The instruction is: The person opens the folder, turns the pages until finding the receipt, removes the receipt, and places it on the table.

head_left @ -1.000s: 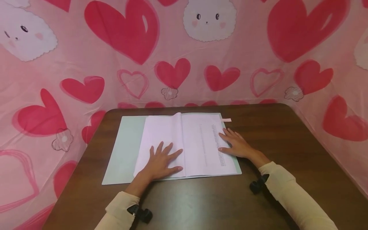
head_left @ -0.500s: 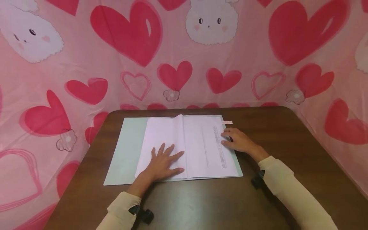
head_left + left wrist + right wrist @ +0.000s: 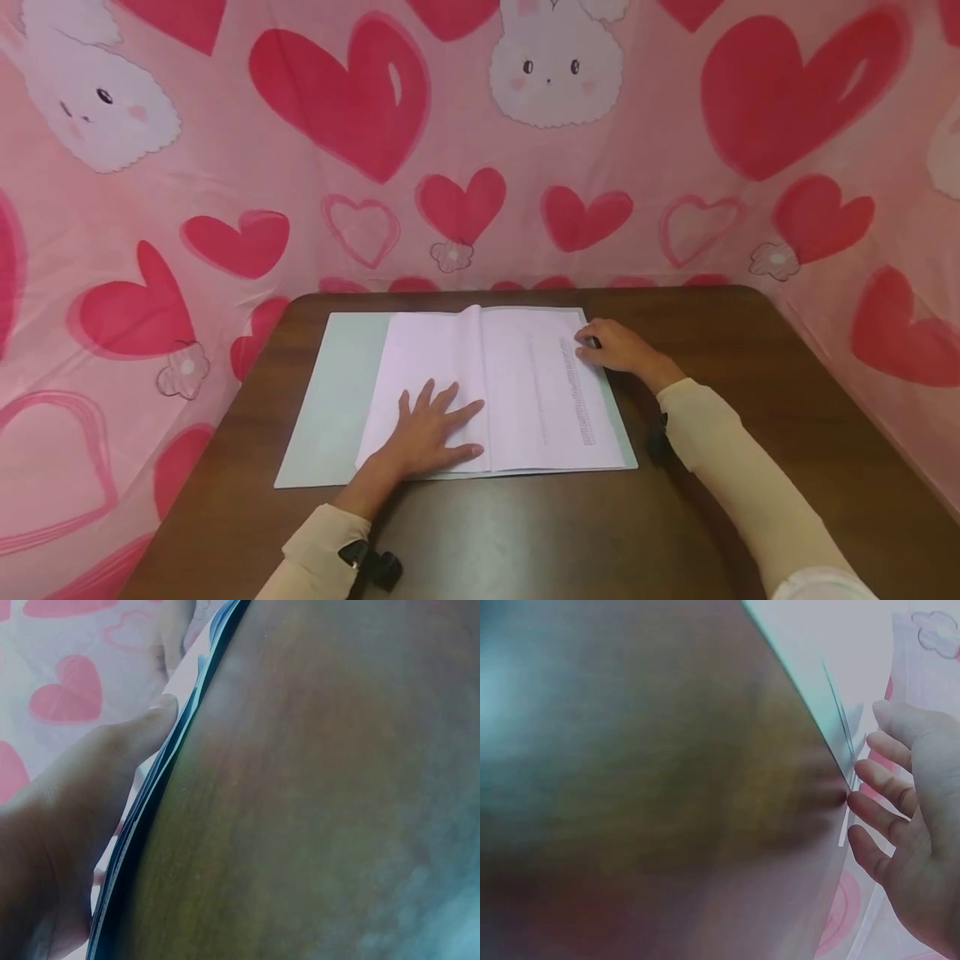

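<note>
A pale green folder (image 3: 322, 400) lies opened out on the table, with white sheets (image 3: 517, 375) spread inside it. Small printed columns run down the right-hand page. My left hand (image 3: 423, 433) rests on the left page with fingers spread; in the left wrist view its thumb (image 3: 154, 724) lies along the layered lower edge. At the upper right edge of the folder is my right hand (image 3: 617, 346), its fingers loosely bent at the page border. The right wrist view shows its thumb and fingers (image 3: 877, 810) apart, near the edge, with no sheet plainly pinched.
The dark brown wooden table (image 3: 487, 533) extends around the folder. A pink cloth (image 3: 465, 108) with hearts and rabbit faces hangs behind and at the sides. Cream sleeves with black wrist cameras (image 3: 378, 567) cover both forearms.
My right hand has moved up along the right edge, its fingers drawing in from spread to bent, and now covers the pink tab. The left hand stays put. The head view has tilted slightly upward.
</note>
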`<state>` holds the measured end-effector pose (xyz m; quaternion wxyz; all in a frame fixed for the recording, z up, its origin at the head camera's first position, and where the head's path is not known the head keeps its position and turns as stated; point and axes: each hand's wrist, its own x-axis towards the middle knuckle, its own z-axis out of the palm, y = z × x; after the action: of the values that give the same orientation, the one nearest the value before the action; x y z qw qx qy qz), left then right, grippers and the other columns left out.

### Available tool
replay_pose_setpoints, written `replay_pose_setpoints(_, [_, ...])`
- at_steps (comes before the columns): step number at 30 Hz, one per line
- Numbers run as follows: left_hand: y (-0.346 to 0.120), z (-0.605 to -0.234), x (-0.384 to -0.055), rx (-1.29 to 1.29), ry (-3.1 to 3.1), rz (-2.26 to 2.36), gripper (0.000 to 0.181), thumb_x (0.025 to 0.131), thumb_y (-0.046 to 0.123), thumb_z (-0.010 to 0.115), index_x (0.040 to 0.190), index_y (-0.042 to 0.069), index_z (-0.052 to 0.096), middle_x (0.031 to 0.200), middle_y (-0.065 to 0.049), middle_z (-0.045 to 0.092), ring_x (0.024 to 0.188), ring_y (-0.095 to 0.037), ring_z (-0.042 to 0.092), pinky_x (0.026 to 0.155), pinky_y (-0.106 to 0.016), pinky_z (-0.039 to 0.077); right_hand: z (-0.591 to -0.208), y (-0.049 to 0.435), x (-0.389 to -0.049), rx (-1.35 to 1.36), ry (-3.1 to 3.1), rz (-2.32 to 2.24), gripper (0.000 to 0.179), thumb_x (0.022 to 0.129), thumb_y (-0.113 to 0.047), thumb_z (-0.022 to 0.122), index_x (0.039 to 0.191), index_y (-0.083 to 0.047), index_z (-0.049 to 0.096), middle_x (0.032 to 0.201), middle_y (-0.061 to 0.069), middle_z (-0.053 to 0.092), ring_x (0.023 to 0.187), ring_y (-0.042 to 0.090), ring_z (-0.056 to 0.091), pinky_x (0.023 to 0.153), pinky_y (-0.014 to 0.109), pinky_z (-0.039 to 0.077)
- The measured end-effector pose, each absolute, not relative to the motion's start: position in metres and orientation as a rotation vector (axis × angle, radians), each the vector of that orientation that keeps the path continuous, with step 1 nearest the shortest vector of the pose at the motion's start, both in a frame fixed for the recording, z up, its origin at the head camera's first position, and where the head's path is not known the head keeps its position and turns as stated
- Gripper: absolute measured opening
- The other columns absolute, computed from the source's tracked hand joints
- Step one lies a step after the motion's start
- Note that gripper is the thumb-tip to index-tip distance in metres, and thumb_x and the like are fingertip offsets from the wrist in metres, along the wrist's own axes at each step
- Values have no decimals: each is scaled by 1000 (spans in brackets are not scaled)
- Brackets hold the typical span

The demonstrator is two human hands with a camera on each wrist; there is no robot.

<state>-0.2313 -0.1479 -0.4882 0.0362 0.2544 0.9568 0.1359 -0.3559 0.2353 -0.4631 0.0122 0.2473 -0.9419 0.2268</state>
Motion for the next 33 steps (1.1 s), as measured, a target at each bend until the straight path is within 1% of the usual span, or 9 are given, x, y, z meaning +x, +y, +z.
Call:
replay_pose_setpoints(3, [-147,-489,-231,789,2945,406,79,87,80,47,156,47,32,171,-3,25,160,-44,10,119,-79,2,-460,236,-367,710,-2970,759,30,95,-17,69,119,2,71,114,21,72,98,31,64,98,52,56])
replay_pose_setpoints(6, [-146,-488,-232,791,2952,383,78,87,80,47,156,47,32,171,-3,25,160,-43,10,119,-78,3,-455,236,-379,668,-2994,775,21,95,-16,68,109,-1,74,101,16,74,86,26,63,84,42,59])
replay_pose_setpoints(9, [-145,-486,-234,792,2958,361,78,87,80,47,156,48,31,171,-3,26,160,-43,10,119,-79,4,-450,235,-392,678,-3014,729,16,95,-16,68,100,-3,76,90,12,73,76,22,59,71,33,52])
replay_pose_setpoints(11, [-145,-485,-236,795,2957,357,78,87,79,47,156,48,31,171,-3,26,160,-43,11,119,-79,4,-447,235,-399,653,-3044,709,15,95,-17,67,99,-4,76,87,10,72,74,20,57,69,30,48])
replay_pose_setpoints(15, [-144,-482,-239,799,2955,372,77,87,77,50,156,47,33,170,-5,27,159,-44,12,118,-80,4,-444,236,-409,628,-3064,708,15,94,-16,67,100,-3,75,88,11,72,76,22,58,72,33,49])
replay_pose_setpoints(19, [-143,-483,-238,795,2947,365,76,88,77,50,155,47,34,170,-5,28,159,-45,12,118,-80,5,-448,236,-415,582,-3061,759,20,94,-17,70,106,-2,73,97,16,73,85,27,61,82,40,54])
replay_pose_setpoints(25, [-143,-485,-236,786,2940,376,75,88,76,50,155,46,35,170,-6,28,159,-46,13,117,-81,5,-457,234,-417,425,-3112,883,49,94,-28,74,131,1,63,125,23,62,109,35,56,108,55,49])
replay_pose_setpoints(29, [-144,-487,-235,774,2951,376,76,87,77,50,155,47,35,170,-6,29,159,-45,13,117,-81,5,-461,229,-416,457,-3100,854,59,93,-32,74,139,2,58,124,24,58,110,36,52,106,55,49])
replay_pose_setpoints(33, [-146,-489,-235,771,2959,367,76,87,77,49,155,47,34,170,-6,28,159,-45,14,117,-81,6,-464,225,-415,551,-3013,762,56,91,-32,75,133,2,63,112,22,60,100,33,52,93,49,50])
